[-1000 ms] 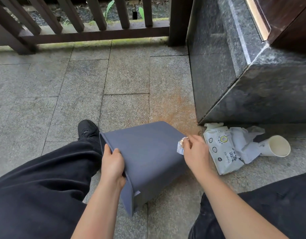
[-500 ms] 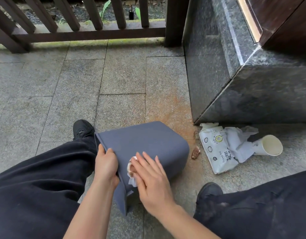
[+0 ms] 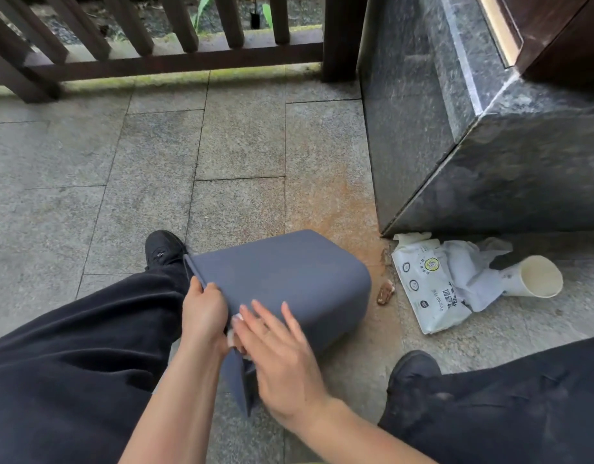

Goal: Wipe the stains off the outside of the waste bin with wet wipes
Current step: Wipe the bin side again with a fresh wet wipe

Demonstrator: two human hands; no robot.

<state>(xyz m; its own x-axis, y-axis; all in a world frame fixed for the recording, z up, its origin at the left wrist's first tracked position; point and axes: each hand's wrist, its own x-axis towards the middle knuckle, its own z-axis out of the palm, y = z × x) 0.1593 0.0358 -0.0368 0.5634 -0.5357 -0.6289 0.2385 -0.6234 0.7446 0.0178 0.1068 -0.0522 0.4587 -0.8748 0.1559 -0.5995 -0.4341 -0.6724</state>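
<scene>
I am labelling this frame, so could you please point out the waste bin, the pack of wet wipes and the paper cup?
waste bin [image 3: 288,272]: head view, on its upturned grey side.
pack of wet wipes [image 3: 422,286]: head view, on its printed white front.
paper cup [image 3: 540,277]: head view, inside its open mouth.

The person wears loose black trousers [image 3: 71,346] with wide legs and black shoes: the left shoe [image 3: 163,247] has a rounded toe, the right shoe [image 3: 412,370] looks scuffed. Both forearms are bare, no sleeves showing.
</scene>
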